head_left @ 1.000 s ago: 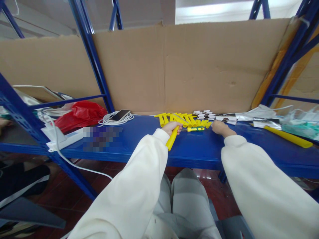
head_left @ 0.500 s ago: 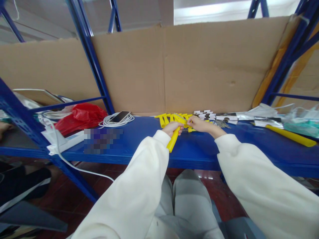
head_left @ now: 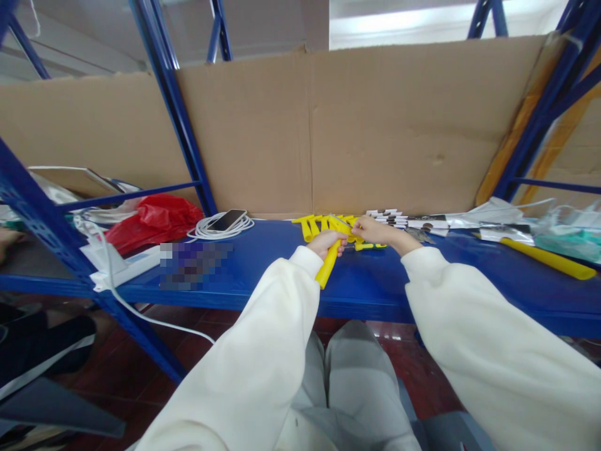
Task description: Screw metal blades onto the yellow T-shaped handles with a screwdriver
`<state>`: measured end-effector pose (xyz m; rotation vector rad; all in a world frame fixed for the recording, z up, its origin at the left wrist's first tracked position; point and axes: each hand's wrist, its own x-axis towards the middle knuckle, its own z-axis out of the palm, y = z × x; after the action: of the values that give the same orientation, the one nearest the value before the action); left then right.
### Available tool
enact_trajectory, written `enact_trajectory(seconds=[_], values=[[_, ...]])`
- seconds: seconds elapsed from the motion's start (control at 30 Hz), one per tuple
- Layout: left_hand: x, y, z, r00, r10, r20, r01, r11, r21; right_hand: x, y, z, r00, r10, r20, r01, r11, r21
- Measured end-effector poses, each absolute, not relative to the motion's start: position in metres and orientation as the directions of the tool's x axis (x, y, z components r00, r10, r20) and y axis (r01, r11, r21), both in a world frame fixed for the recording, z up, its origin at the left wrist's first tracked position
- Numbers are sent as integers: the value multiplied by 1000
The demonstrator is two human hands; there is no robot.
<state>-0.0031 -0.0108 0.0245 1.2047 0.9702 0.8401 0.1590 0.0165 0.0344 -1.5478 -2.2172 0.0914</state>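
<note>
My left hand (head_left: pixel 327 242) is wrapped round the handle of a yellow T-shaped scraper (head_left: pixel 328 268), which tilts down toward the shelf's front edge. Its wide head points away from me. At the right end of that head, my right hand (head_left: pixel 370 230) has its fingers pinched together; whatever small part they hold is hidden. Just below the right hand lies a screwdriver (head_left: pixel 370 247) with a yellow and black handle. Behind my hands, several similar yellow scrapers (head_left: pixel 307 230) lie in a row against the cardboard.
On the blue shelf (head_left: pixel 277 282), white-and-black packets (head_left: pixel 425 223) are stacked at the back right, near a long yellow tool (head_left: pixel 547 257). To the left are a phone (head_left: pixel 228 220) on a coiled white cable (head_left: pixel 213 235), a red bag (head_left: pixel 157 219) and a white power strip (head_left: pixel 136 266).
My right hand has shifted slightly left and up along the scraper head, so more of the screwdriver handle shows. My left hand keeps its hold on the scraper.
</note>
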Motion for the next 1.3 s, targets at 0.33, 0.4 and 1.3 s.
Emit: enact_trajectory(seconds=[0.33,0.4,1.3], values=[[-4,-9,25,380,912,-154,-45,184,982,152,8,38,-247,906,344,885,356,-302],[-4,-10,26,380,912,-155,-55,190,980,152,8,38,-231,910,344,877,348,-331],[-8,-10,26,382,918,-106,-159,178,971,135,1,20,87,990,112,74,106,-992]])
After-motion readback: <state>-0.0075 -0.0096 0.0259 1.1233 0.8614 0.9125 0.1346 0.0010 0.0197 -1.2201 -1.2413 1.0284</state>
